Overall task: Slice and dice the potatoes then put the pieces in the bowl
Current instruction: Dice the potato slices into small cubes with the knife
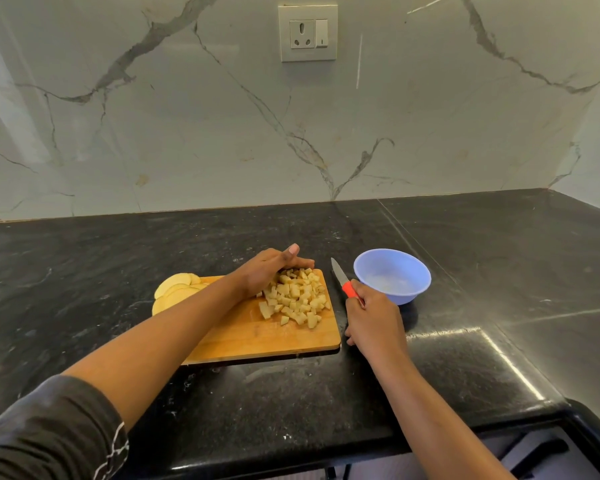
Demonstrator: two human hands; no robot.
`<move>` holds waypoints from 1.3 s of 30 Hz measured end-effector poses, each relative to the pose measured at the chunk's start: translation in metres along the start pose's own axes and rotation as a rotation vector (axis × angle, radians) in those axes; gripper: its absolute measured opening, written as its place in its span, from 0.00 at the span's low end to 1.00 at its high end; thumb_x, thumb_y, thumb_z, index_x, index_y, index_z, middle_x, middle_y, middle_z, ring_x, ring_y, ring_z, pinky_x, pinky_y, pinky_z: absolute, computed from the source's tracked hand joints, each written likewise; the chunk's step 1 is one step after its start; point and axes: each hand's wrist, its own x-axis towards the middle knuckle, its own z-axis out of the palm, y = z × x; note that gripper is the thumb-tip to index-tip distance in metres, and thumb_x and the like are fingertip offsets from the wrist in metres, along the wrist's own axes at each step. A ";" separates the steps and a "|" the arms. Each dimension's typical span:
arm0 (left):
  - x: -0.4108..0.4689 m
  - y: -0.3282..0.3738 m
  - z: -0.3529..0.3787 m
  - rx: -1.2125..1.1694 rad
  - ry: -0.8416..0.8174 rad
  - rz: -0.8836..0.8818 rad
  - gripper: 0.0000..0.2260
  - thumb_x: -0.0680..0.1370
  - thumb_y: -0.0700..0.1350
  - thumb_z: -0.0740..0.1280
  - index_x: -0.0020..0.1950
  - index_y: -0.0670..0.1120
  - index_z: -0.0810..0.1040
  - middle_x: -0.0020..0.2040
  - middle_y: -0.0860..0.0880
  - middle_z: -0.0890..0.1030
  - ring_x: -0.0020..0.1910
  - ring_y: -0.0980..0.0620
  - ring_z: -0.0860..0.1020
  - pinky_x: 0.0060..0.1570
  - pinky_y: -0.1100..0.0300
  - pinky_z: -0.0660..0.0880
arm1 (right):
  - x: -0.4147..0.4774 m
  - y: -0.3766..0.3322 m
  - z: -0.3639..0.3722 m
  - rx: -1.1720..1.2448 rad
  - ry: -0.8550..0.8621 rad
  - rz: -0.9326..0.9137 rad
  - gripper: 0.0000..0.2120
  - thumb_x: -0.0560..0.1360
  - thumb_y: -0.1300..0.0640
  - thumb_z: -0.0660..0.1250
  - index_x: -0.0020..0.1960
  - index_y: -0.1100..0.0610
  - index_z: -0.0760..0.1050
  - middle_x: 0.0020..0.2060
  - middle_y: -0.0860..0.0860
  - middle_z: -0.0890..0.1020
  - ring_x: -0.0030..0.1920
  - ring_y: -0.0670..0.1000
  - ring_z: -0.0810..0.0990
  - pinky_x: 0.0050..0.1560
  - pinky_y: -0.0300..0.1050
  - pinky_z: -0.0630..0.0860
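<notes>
A heap of diced potato [297, 297] lies on the right half of a wooden cutting board [257, 337]. Several round potato slices [174, 289] overlap at the board's far left corner. My left hand [269, 270] cups the far left side of the heap, thumb raised and fingers curved against the pieces. My right hand [371, 320] rests on the counter just right of the board and grips the red handle of a small knife [342, 278], whose blade points away from me. A light blue plastic bowl [420, 271] stands right beside the knife and looks empty.
The black stone counter [499, 258] runs back to a white marble wall with a socket [307, 32]. The counter's front edge drops off at the bottom right, where a dark stand shows below.
</notes>
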 end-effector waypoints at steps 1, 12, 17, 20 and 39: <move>-0.001 -0.001 0.000 -0.014 0.009 0.017 0.32 0.77 0.67 0.44 0.64 0.51 0.78 0.65 0.50 0.77 0.66 0.53 0.72 0.73 0.50 0.59 | 0.000 0.000 0.000 0.002 0.000 0.002 0.16 0.80 0.59 0.57 0.66 0.53 0.71 0.39 0.53 0.79 0.39 0.52 0.81 0.42 0.49 0.81; -0.006 0.006 0.009 -0.020 0.071 0.012 0.34 0.75 0.65 0.42 0.64 0.49 0.78 0.64 0.49 0.77 0.66 0.54 0.71 0.68 0.56 0.58 | 0.000 -0.002 0.000 -0.044 -0.015 -0.006 0.20 0.80 0.57 0.57 0.72 0.51 0.66 0.44 0.48 0.79 0.36 0.47 0.79 0.35 0.39 0.77; -0.004 0.007 -0.001 -0.184 0.162 0.018 0.37 0.76 0.65 0.40 0.64 0.46 0.78 0.62 0.50 0.79 0.64 0.56 0.74 0.65 0.60 0.62 | -0.002 -0.003 0.000 -0.050 -0.008 -0.030 0.20 0.80 0.57 0.57 0.72 0.51 0.67 0.46 0.48 0.79 0.39 0.47 0.79 0.44 0.44 0.80; 0.003 0.005 -0.014 -0.010 0.090 -0.085 0.35 0.77 0.66 0.42 0.63 0.47 0.79 0.60 0.50 0.80 0.64 0.54 0.72 0.65 0.55 0.60 | -0.003 -0.003 -0.001 -0.037 0.001 -0.032 0.19 0.80 0.58 0.58 0.71 0.51 0.67 0.49 0.49 0.80 0.38 0.47 0.79 0.43 0.42 0.80; 0.055 0.015 -0.053 0.514 -0.440 -0.055 0.17 0.76 0.29 0.63 0.57 0.49 0.79 0.49 0.52 0.80 0.47 0.57 0.79 0.47 0.64 0.78 | 0.005 0.005 0.002 0.033 -0.006 -0.020 0.16 0.81 0.57 0.57 0.67 0.52 0.73 0.37 0.51 0.79 0.36 0.49 0.77 0.43 0.54 0.80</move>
